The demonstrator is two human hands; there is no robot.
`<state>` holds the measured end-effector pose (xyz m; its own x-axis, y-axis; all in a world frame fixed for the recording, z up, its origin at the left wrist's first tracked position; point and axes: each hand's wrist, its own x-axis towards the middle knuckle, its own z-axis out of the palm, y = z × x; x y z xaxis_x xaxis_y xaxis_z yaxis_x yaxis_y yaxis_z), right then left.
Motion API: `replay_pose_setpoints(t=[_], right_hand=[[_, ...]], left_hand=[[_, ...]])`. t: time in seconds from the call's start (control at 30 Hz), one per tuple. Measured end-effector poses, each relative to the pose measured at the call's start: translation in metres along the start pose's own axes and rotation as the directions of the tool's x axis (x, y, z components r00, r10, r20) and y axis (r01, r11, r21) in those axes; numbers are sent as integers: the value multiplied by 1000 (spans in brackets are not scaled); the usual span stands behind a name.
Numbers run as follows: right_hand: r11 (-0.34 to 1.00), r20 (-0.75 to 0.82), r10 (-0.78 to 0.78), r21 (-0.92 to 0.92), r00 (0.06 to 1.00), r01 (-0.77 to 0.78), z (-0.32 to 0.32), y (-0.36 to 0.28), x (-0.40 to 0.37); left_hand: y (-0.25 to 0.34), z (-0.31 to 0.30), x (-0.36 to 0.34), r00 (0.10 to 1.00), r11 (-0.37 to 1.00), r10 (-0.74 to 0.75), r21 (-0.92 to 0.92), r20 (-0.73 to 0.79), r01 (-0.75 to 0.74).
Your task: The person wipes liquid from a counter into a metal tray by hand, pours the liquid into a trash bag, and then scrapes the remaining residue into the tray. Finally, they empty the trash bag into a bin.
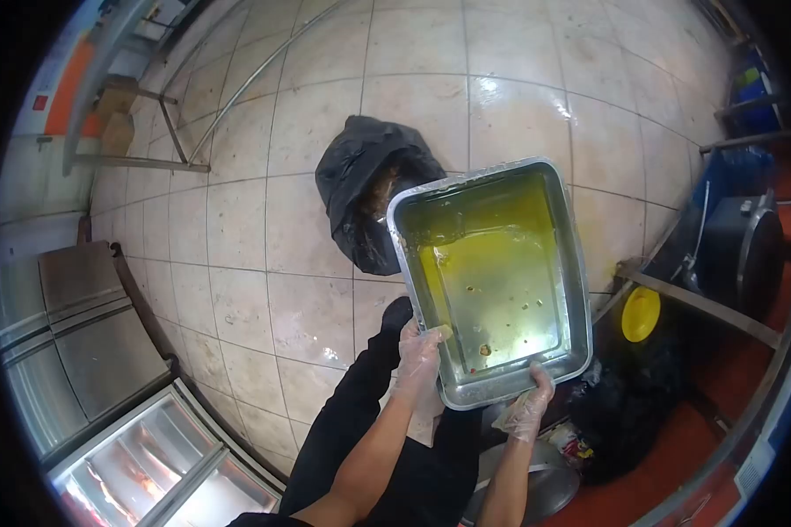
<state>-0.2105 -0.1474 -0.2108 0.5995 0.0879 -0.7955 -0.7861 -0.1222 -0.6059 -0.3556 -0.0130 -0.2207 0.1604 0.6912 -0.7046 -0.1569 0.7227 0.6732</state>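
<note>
Your left hand (pixel 420 356) and right hand (pixel 529 406) grip the near part of the metal pan (pixel 577 290), right of the black bag (pixel 360 162). Keep it flat so the yellow liquid (pixel 501 281) stays in.

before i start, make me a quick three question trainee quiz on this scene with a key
1. Multiple choice: what colour is the liquid in the metal pan?
a) dark red
b) yellow-green
c) milky white

2. True or false: the black bag on the tiled floor has its mouth open.

3. Short answer: what covers the left hand and the right hand?

Key: 1. b; 2. true; 3. clear gloves.
</note>
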Motion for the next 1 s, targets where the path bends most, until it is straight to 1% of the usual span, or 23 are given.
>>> replay_pose_setpoints(t=[0.07,0.1,0.17,0.2,0.23,0.3,0.37,0.43,0.5,0.53,0.57,0.6,0.67,0.7,0.73,0.77,0.8,0.83,0.87,0.9,0.93,0.97,1.0], right_hand=[[999,-36,45,17,998,-45,17,34,11],[995,-67,89,48,994,-85,24,49,15],[997,-73,74,39,995,-71,39,80,25],[999,-46,48,11,998,-47,53,90,25],[1000,-16,23,-17,1000,-23,63,97,29],[998,-37,29,-54,999,-31,69,129,58],[994,-68,44,-93,997,-51,75,162,88],[988,-68,5,-153,998,-15,94,176,102],[970,-38,-91,-227,995,80,97,193,120],[968,-46,-87,-241,995,73,107,190,118],[965,-44,-159,-218,986,146,124,183,109],[957,-39,-230,-189,972,219,139,179,101],[957,12,-256,-141,967,255,155,178,97],[951,65,-291,-85,954,296,164,174,92],[937,-5,-330,-123,944,326,183,167,77],[936,-1,-333,-125,943,330,195,170,69],[915,-22,-400,-70,916,397,207,173,61],[887,-48,-462,-12,886,462,214,173,54],[885,-45,-466,-10,884,466,218,171,49],[730,105,-650,-188,752,657,221,169,44],[501,286,-760,-316,584,806,223,166,39],[502,287,-760,-310,583,807,224,162,34],[426,391,-765,-288,512,858,225,157,28]], left_hand=[[-14,-28,26,996,997,62,46,-61,-60],[-18,-39,36,997,998,46,36,-63,-44],[-18,-58,61,994,998,8,65,-109,-1],[-18,-67,73,966,983,-68,151,-250,108],[-24,-80,88,964,982,-84,141,-254,123],[-48,-116,125,990,950,16,312,-137,27],[-71,-170,163,967,869,151,493,-206,-30],[-25,-178,191,870,814,123,550,-478,187],[-20,-193,225,701,596,462,775,-544,209],[-30,-209,249,668,514,616,856,-417,60],[-40,-222,270,603,399,750,913,-273,-82],[-32,-222,282,605,397,746,915,-277,-71],[-10,-211,295,814,587,571,745,-103,-317],[-6,-210,299,814,589,571,745,-107,-314],[0,-206,304,845,527,514,832,-146,-176],[3,-203,304,868,447,457,894,-196,-34],[2,-194,302,730,470,638,875,-245,-117],[17,-182,292,726,471,642,874,-247,-120],[32,-173,282,721,565,638,801,-271,-200],[47,-166,274,716,644,633,713,-294,-277],[55,-165,271,711,643,638,713,-295,-281],[66,-167,271,684,592,663,773,-306,-228],[75,-172,271,654,536,689,827,-313,-170]])
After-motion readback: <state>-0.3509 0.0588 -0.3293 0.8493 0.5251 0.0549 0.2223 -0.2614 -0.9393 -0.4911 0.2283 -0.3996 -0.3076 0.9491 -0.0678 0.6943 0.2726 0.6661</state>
